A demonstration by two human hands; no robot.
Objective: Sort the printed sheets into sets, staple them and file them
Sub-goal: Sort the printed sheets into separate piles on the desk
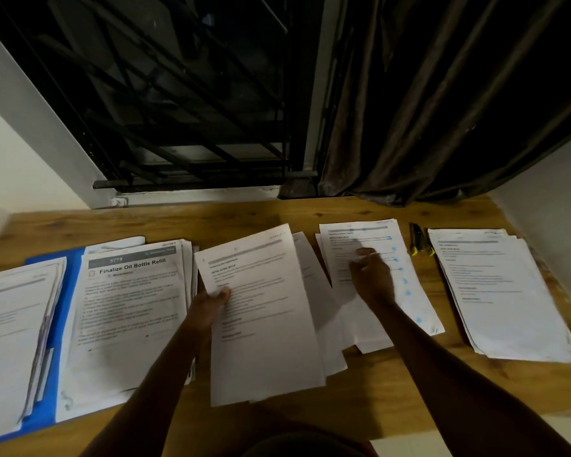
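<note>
My left hand (211, 303) grips a stack of printed sheets (264, 324) by its left edge, thumb on top, holding it over the wooden desk (360, 400). My right hand (371, 275) rests with relaxed fingers on another pile of sheets (406, 291) marked with blue dots. A third pile (505, 298) lies at the far right. An open blue folder (51, 387) at the left carries a thick pile titled "Finalize Oil Bottle Refill" (129, 311) and a further pile (10, 338). A black and yellow stapler (420, 240) lies between the two right-hand piles.
A barred dark window (178, 110) and a brown curtain (426, 110) stand behind the desk. White walls close both sides. More loose sheets (323, 324) are fanned under the held stack.
</note>
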